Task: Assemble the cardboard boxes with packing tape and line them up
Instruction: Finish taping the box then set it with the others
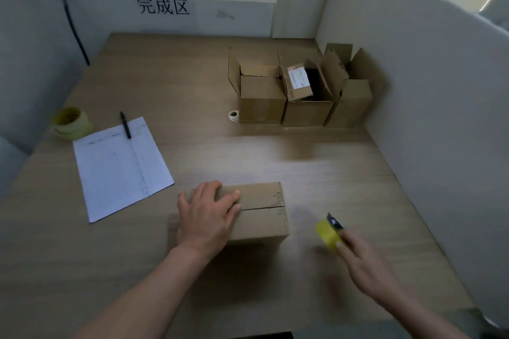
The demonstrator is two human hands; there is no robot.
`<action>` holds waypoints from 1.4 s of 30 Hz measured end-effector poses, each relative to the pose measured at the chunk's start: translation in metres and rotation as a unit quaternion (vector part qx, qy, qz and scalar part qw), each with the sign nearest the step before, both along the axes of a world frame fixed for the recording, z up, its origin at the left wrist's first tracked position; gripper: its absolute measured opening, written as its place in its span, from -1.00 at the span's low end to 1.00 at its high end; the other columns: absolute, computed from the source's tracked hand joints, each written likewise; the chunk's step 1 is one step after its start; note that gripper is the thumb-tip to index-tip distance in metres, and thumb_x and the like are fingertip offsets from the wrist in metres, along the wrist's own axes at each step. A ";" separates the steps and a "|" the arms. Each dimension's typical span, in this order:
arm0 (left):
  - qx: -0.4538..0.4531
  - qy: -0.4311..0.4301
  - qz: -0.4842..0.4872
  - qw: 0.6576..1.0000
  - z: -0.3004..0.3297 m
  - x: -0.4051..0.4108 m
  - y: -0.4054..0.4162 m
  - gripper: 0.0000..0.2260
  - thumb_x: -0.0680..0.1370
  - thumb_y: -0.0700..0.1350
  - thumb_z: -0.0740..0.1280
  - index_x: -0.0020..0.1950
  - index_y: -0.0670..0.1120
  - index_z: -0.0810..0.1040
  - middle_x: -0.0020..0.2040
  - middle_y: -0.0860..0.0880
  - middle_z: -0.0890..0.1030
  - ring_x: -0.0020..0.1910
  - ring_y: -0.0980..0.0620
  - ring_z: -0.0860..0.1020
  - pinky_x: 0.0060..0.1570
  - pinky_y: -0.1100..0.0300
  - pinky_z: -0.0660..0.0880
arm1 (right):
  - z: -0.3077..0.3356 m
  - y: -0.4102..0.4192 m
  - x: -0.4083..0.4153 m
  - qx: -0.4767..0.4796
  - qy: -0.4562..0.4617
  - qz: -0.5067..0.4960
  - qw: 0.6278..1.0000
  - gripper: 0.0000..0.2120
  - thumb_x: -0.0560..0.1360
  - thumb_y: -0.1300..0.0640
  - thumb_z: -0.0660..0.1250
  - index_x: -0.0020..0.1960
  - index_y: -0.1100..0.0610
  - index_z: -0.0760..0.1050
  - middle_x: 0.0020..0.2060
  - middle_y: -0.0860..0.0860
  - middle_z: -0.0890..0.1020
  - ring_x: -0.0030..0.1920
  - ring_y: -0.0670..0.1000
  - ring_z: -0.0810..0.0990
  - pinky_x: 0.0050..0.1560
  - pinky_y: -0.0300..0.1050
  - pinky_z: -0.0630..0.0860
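A closed cardboard box (259, 212) lies on the wooden table near me, its two top flaps meeting at a seam. My left hand (206, 215) lies flat on the box's left half with the fingers spread, pressing the flaps down. To the right of the box, my right hand (366, 264) holds a yellow roll of packing tape (326, 232) with a dark cutter piece on it, just above the table. A row of three open boxes (300, 93) stands at the back right against the partition.
A paper sheet (121, 168) with a black pen (125, 124) lies at the left. Stacked tape rolls (72, 123) sit at the far left edge. A small white object (233, 115) rests beside the box row. White partitions wall the table at left, back and right.
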State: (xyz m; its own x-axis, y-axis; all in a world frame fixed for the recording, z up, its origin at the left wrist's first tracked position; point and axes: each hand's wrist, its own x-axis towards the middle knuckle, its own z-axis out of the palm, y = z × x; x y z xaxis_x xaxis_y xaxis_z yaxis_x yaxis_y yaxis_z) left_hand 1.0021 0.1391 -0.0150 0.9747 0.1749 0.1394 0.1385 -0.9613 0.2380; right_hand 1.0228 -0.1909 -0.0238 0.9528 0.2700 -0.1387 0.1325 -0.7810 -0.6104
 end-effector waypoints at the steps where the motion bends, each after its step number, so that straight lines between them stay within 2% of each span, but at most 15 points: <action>1: 0.000 -0.003 -0.001 1.000 0.001 -0.001 0.000 -0.66 0.52 0.19 0.11 0.10 0.18 0.62 0.16 -0.05 0.54 0.14 -0.09 0.52 0.13 -0.26 0.34 | 0.020 0.014 0.007 0.124 0.020 -0.058 0.990 -0.69 0.57 -0.12 0.20 -0.13 0.09 0.52 -0.28 -0.03 0.66 -0.19 -0.06 0.62 -0.13 -0.03 0.48; 3: -0.003 -0.015 -0.006 1.000 0.002 -0.001 -0.001 -0.67 0.53 0.16 0.12 0.09 0.16 0.63 0.16 -0.05 0.56 0.13 -0.10 0.53 0.10 -0.21 0.37 | 0.059 0.048 0.022 0.311 0.015 -0.099 0.945 -0.78 0.59 0.15 0.20 -0.20 0.21 0.44 -0.40 0.08 0.60 -0.33 -0.03 0.58 -0.24 -0.14 0.46; 5: -0.009 -0.031 -0.010 0.999 0.002 -0.001 -0.001 -0.69 0.54 0.13 0.14 0.08 0.14 0.64 0.15 -0.04 0.56 0.13 -0.08 0.52 0.07 -0.16 0.38 | 0.083 0.088 0.029 0.392 0.031 -0.039 0.919 -0.80 0.53 0.14 0.18 -0.21 0.23 0.42 -0.44 0.11 0.54 -0.36 0.04 0.53 -0.30 -0.17 0.46; 10: -0.051 -0.049 -0.002 0.997 0.000 -0.002 0.003 -0.73 0.56 0.03 0.14 -0.08 0.03 0.63 0.12 -0.02 0.62 0.17 -0.14 0.58 0.00 -0.15 0.45 | 0.061 0.143 0.033 0.369 0.095 0.067 0.922 -0.67 0.49 0.02 0.30 -0.25 0.28 0.40 -0.47 0.06 0.49 -0.42 0.01 0.44 -0.38 -0.14 0.36; 12: -0.078 -0.061 0.005 0.995 -0.001 -0.001 0.004 -0.74 0.54 -0.06 0.14 -0.04 -0.03 0.62 0.16 -0.06 0.62 0.25 -0.22 0.54 0.08 -0.21 0.46 | 0.056 0.144 0.038 0.373 0.093 0.084 0.919 -0.66 0.48 0.02 0.32 -0.27 0.29 0.39 -0.49 0.06 0.48 -0.44 0.01 0.43 -0.41 -0.15 0.34; 14: -0.123 -0.089 0.000 0.988 -0.001 0.003 0.006 -0.70 0.53 -0.14 0.13 0.11 -0.11 0.62 0.23 -0.12 0.59 0.31 -0.25 0.48 0.26 -0.07 0.41 | 0.054 0.142 0.043 0.373 0.080 0.092 0.920 -0.65 0.46 -0.02 0.34 -0.30 0.24 0.40 -0.50 0.05 0.48 -0.45 0.03 0.43 -0.40 -0.15 0.35; 16: -0.220 -0.115 0.009 0.969 0.012 0.011 0.008 -0.67 0.56 -0.21 0.16 0.25 -0.16 0.58 0.26 -0.11 0.57 0.32 -0.13 0.47 0.37 0.23 0.29 | 0.054 0.143 0.046 0.364 0.067 0.096 0.924 -0.68 0.43 -0.09 0.33 -0.34 0.13 0.42 -0.50 0.03 0.48 -0.45 -0.01 0.44 -0.41 -0.16 0.36; 18: -0.364 -0.064 0.000 0.929 0.034 0.022 0.008 -0.70 0.60 -0.27 0.20 0.29 -0.16 0.57 0.23 -0.04 0.57 0.28 0.04 0.49 0.26 0.47 0.28 | 0.054 0.146 0.047 0.356 0.056 0.100 0.927 -0.73 0.42 -0.10 0.31 -0.35 0.03 0.45 -0.50 -0.01 0.46 -0.46 -0.06 0.44 -0.43 -0.19 0.36; 21: -0.517 0.061 -0.029 0.853 0.056 0.042 0.010 -0.72 0.61 -0.32 0.22 0.28 -0.19 0.56 0.13 -0.03 0.59 0.17 0.09 0.53 0.16 0.41 0.40 | 0.056 0.147 0.047 0.356 0.053 0.106 0.927 -0.78 0.44 -0.09 0.30 -0.34 -0.06 0.51 -0.49 -0.03 0.46 -0.46 -0.06 0.43 -0.45 -0.19 0.35; 26: -0.456 0.085 -0.128 0.877 0.056 0.059 0.013 -0.76 0.57 -0.30 0.28 0.17 -0.17 0.65 -0.02 0.00 0.57 0.02 0.13 0.54 0.10 0.33 0.41 | 0.055 0.147 0.046 0.367 0.052 0.090 0.924 -0.79 0.42 -0.10 0.30 -0.33 -0.04 0.53 -0.51 0.02 0.47 -0.47 -0.02 0.44 -0.45 -0.18 0.33; 31: -0.491 0.105 -0.138 0.854 0.060 0.062 0.018 -0.84 0.56 -0.31 0.31 0.03 -0.21 0.69 -0.17 0.09 0.60 -0.19 0.30 0.53 -0.08 0.40 0.42 | 0.056 0.146 0.047 0.354 0.060 0.103 0.928 -0.78 0.43 -0.10 0.29 -0.30 0.01 0.54 -0.51 0.03 0.48 -0.47 -0.02 0.45 -0.44 -0.18 0.33; 35: -0.508 0.121 -0.142 0.841 0.070 0.063 0.019 -0.91 0.54 -0.33 0.36 -0.06 -0.23 0.67 -0.24 0.00 0.61 -0.26 0.24 0.53 -0.18 0.38 0.46 | 0.057 0.145 0.049 0.355 0.070 0.113 0.925 -0.80 0.43 -0.10 0.29 -0.29 -0.03 0.55 -0.49 0.01 0.49 -0.45 -0.01 0.45 -0.43 -0.13 0.34; 38: -0.512 0.116 -0.123 0.842 0.070 0.063 0.016 -0.97 0.48 -0.23 0.43 -0.14 -0.16 0.68 -0.26 -0.07 0.62 -0.26 0.13 0.53 -0.20 0.21 0.50 | 0.060 0.146 0.049 0.354 0.077 0.123 0.924 -0.80 0.43 -0.12 0.29 -0.28 -0.05 0.57 -0.47 -0.03 0.50 -0.44 -0.04 0.46 -0.42 -0.15 0.35; 40: -0.474 0.059 -0.101 0.873 0.066 0.059 0.012 -0.96 0.41 -0.10 0.42 -0.23 -0.03 0.66 -0.23 -0.07 0.63 -0.25 0.06 0.55 -0.19 0.10 0.52 | 0.061 0.147 0.050 0.360 0.090 0.124 0.920 -0.80 0.41 -0.14 0.30 -0.27 -0.05 0.58 -0.48 -0.01 0.50 -0.44 -0.04 0.46 -0.42 -0.17 0.35; 42: -0.384 -0.044 -0.105 0.916 0.063 0.051 0.005 -0.93 0.41 -0.10 0.38 -0.27 -0.02 0.61 -0.23 0.01 0.59 -0.23 0.06 0.54 -0.20 0.10 0.50 | 0.060 0.147 0.052 0.369 0.114 0.118 0.915 -0.77 0.38 -0.17 0.34 -0.28 -0.02 0.59 -0.47 0.01 0.50 -0.44 -0.04 0.47 -0.42 -0.19 0.36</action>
